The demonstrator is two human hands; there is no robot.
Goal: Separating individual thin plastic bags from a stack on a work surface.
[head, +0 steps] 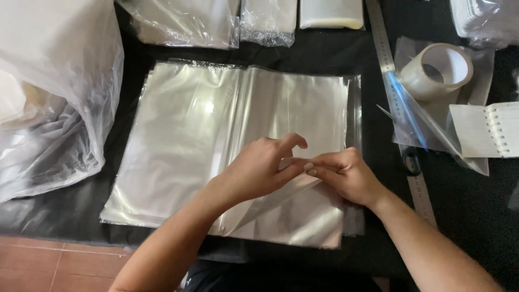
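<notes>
Both hands meet over the bag stack (227, 140) mid-surface — left hand (259, 165) and right hand (346, 176) pinch the top bag's (281, 197) edge, fingers closed on it. Thin, limp, slippery film (likely clingy) — best taken at a corner.

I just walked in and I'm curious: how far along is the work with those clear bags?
Early, it seems. In hand: left hand and right hand pinch the edge of the top clear bag on the stack of clear bags. Nothing visibly finished. The thick stack remains; the tape roll and metal ruler lie aside untouched.
</notes>
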